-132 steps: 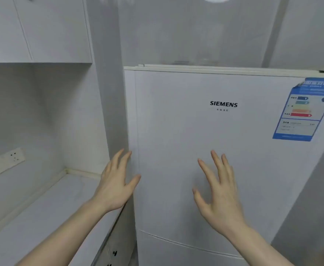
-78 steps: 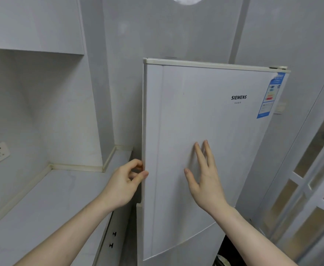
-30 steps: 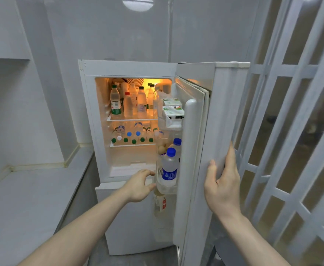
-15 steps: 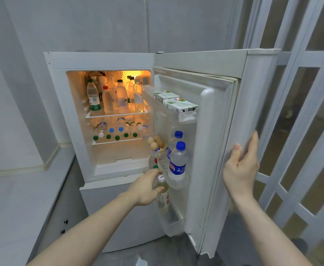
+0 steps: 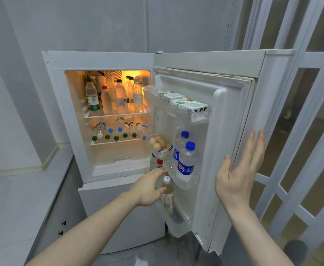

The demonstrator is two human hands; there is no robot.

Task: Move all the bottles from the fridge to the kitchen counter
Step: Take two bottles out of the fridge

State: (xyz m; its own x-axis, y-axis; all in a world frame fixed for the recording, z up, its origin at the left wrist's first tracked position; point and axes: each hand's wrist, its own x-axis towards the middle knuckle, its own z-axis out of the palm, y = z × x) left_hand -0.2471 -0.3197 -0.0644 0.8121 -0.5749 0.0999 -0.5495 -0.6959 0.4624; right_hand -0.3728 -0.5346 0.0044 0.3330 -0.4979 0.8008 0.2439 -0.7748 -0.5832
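The white fridge (image 5: 61, 112) stands with its upper door (image 5: 232, 121) swung wide to the right. Several upright bottles (image 5: 109, 98) crowd the lit top shelf, and several more lie on their sides (image 5: 117, 131) on the shelf below. Two blue-capped bottles (image 5: 186, 162) sit in the middle door rack. A white-capped bottle of yellowish liquid (image 5: 168, 196) stands in the lowest door rack. My left hand (image 5: 149, 187) curls around its neck, thumb touching it, fingers not closed. My right hand (image 5: 239, 175) lies flat and open against the door's outer edge.
The grey kitchen counter (image 5: 13, 198) runs along the left, beside the fridge, with drawers under it. Eggs (image 5: 157, 143) and milk cartons (image 5: 188, 104) sit in the door racks. A white lattice sliding door (image 5: 301, 150) stands close behind the fridge door on the right.
The fridge went from closed to wide open. Over the last half second my left hand stayed at the white-capped bottle, and my right hand straightened its fingers on the door edge.
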